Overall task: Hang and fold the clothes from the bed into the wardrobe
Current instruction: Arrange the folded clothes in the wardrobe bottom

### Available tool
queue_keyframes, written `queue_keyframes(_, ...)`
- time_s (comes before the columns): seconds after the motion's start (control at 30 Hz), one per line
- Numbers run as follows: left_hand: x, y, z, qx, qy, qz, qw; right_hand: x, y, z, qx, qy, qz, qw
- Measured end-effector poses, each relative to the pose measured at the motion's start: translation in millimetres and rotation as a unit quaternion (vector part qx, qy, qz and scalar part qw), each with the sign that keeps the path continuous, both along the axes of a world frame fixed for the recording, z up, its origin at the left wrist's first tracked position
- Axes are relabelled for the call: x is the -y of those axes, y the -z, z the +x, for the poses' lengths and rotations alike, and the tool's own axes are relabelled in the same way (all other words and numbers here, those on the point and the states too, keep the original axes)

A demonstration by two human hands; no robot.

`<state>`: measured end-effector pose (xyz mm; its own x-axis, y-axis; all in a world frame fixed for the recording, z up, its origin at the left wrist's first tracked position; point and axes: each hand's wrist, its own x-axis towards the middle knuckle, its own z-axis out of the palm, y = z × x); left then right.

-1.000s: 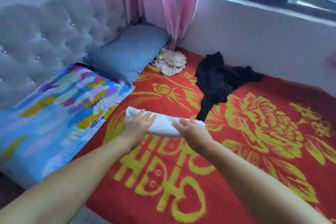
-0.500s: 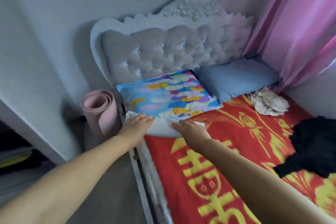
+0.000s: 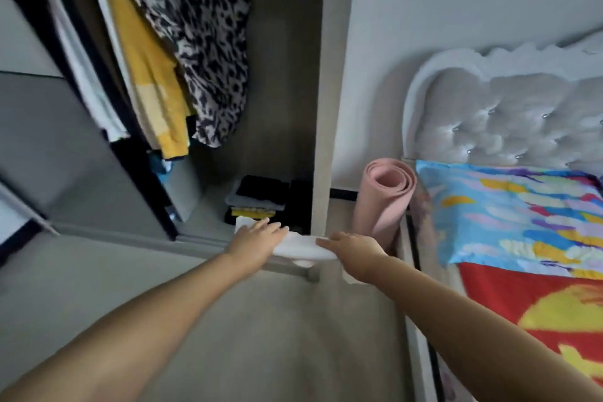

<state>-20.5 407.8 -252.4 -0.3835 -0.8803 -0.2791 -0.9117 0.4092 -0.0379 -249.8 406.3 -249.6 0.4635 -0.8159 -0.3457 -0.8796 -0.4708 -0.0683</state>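
Between the two hands, a folded white cloth garment (image 3: 301, 246) is carried flat, its long axis running from one palm to the other and roughly level. It is held at its left end by the left hand (image 3: 257, 238), whose fingers (image 3: 277, 228) are laid straight along the top, and at its right end by the right hand (image 3: 354, 251), whose fingers are likewise stretched over the top edge; whether thumbs are tucked beneath cannot be told. Just beyond the left fingertips, inside the open grey-brown wardrobe (image 3: 284, 75), a low stack of folded dark, grey and yellow clothes (image 3: 257, 202) is seen on the wardrobe floor. The stack lies ahead of and slightly below the garment, nearer the left hand than the right, which is placed before the wardrobe's side panel. A forward and slightly leftward carry is judged to be needed, so that the right end is cleared past that panel.
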Motion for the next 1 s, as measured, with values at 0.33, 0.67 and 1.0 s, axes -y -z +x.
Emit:
queue_keyframes(0.33,43.1,13.6,167.3,0.022,-0.061,0.027,0.998,71.0,34.6,173.9,0.011,-0.053,0.046,0.997)
queue_keyframes(0.67,210.3,82.0,207.8,0.032,-0.048,0.041,0.998,237.2,97.7,213.0,0.0,-0.042,0.067,0.997)
queue_keyframes(1.0,383.9,178.6,232.5,0.064,-0.001,0.057,0.996,391.5,176.0,240.5,0.003,0.013,0.102,0.995)
